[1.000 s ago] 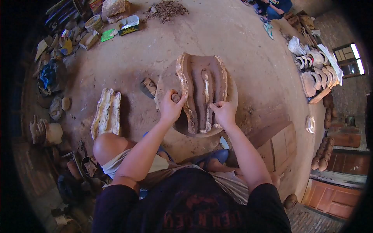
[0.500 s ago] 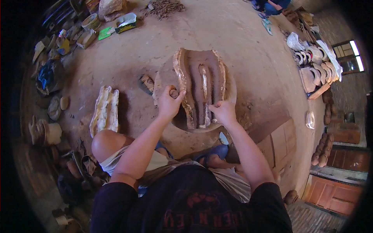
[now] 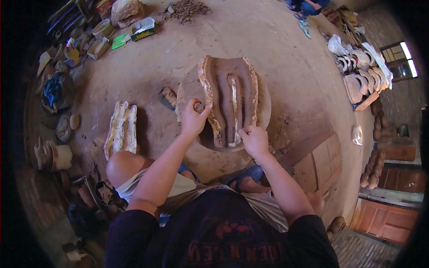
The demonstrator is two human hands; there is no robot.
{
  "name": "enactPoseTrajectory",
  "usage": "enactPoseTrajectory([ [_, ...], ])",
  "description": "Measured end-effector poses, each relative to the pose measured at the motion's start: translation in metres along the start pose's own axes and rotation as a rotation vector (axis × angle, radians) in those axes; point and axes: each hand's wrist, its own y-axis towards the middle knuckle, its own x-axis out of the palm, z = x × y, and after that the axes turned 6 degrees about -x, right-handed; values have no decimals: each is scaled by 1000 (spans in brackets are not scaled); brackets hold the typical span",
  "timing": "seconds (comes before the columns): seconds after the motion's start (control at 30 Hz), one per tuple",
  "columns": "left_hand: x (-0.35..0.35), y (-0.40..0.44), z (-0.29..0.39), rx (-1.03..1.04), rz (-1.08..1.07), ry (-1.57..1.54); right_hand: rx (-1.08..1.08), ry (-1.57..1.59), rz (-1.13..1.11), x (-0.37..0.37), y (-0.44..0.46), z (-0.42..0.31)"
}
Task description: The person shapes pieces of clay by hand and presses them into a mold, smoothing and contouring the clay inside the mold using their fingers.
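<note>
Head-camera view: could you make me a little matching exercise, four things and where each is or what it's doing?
1. left hand
2. brown-lined form
3. pale trough-shaped piece
4. crumbly heap

A. at the top of the view
B. holding a brown lump
C. beside the bent left knee
D. on the round disc

Pairs: 1-B, 2-D, 3-C, 4-A

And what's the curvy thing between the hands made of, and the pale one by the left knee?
The curvy thing looks like smooth, matte brown clay inside a rough, pale shell, maybe plaster, because crusty whitish edges show along the brown. The pale one might be plaster too: it's whitish, bumpy and yellowish-brown in places, but I can't be sure.
</note>
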Motion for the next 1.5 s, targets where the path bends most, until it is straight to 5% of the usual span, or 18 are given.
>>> enactPoseTrajectory([
  [0.1,-4,-2,1,-30,-7,36,-23,-178,-169,-10,-12,4],
  [0.2,-11,-13,13,-42,-33,62,112,20,-172,-36,-18,-5],
  [0.3,-9,-13,-2,-50,-66,78,-26,141,5,-47,13,-6],
  [0.6,-11,-13,4,-65,-66,81,169,-18,-720,-38,83,-31],
  [0.7,-6,-7,-10,-32,-54,52,-229,-195,-483,-16,32,0],
  [0.83,-11,3,-7,-1,-50,51,-151,-288,-745,-50,-1,-47],
  [1.0,-14,15,-10,6,7,76,-22,-19,-403,-66,70,-41],
  [1.1,-13,20,-12,8,10,102,151,36,-501,-59,113,-27],
  [1.23,-19,19,-3,2,11,91,-158,-187,-430,-28,91,-22],
  [1.5,-20,21,-7,0,-7,123,-142,-181,-798,-29,59,-38],
])
